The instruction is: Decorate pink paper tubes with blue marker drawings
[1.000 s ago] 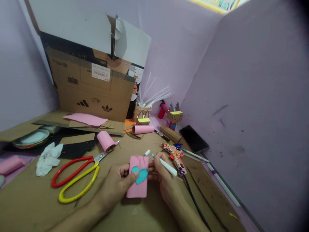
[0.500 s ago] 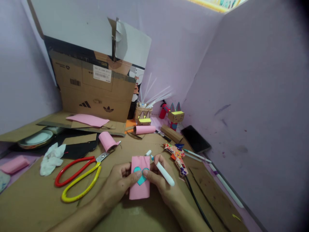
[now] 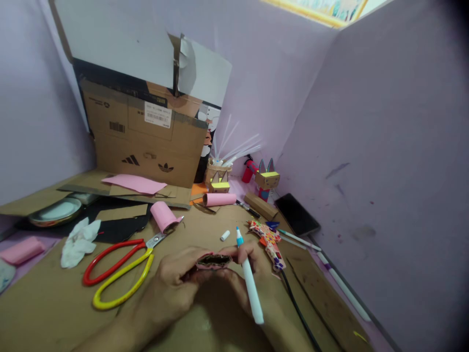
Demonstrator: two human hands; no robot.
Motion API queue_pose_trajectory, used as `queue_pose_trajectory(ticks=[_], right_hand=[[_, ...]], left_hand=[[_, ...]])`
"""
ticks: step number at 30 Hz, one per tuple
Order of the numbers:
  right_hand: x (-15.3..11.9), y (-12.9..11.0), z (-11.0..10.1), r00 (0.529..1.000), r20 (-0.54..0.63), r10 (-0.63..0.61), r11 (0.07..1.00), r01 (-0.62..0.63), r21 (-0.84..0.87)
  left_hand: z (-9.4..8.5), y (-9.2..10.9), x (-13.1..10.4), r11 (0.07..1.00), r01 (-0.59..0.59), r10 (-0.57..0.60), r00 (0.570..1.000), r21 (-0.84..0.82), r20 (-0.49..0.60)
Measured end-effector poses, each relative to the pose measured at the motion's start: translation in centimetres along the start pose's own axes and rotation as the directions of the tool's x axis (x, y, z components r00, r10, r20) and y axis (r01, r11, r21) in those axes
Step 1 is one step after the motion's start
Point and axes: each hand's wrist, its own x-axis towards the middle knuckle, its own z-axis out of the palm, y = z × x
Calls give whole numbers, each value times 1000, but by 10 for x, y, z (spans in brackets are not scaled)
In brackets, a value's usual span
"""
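Between my two hands is a flattened cardboard tube covered in pink paper, tipped so that its open end faces me. My left hand is closed around its left side. The fingers of my right hand press on its right side and also grip a white marker, uncapped, with its blue tip pointing up and away. A white marker cap lies on the cardboard just beyond my hands. The blue heart on the tube's face is almost wholly hidden.
Large scissors with red and yellow handles lie left, near a pink tube and crumpled tissue. A patterned glue gun with a black cord lies right. A phone, cat-eared cardboard figure and large box stand or lie behind.
Both hands have tilted the pink tube, so its open end shows instead of the face with the blue heart. The marker has swung more upright in my right hand.
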Motion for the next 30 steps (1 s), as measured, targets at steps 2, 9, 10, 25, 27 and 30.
queue_pose_trajectory(ticks=[2,9,10,25,27,30], right_hand=[[-1,0,-1,1000,26,-17,1000,18,-15],[-1,10,-1,974,51,-220,975,220,7],[0,10,-1,972,61,-228,974,228,10],[2,0,1,996,-4,94,993,-93,75],[4,5,2,976,-1,217,949,-210,237],[7,11,4,943,4,333,883,-313,349]], left_hand=[[-1,-5,-1,983,-158,161,986,93,-28],[-3,-10,0,894,-371,382,924,250,6],[-3,-9,0,884,-386,398,917,264,7],[-3,-3,2,991,116,-113,992,-65,52],[0,0,5,911,318,-298,948,-262,113],[7,1,8,759,421,-380,906,-497,187]])
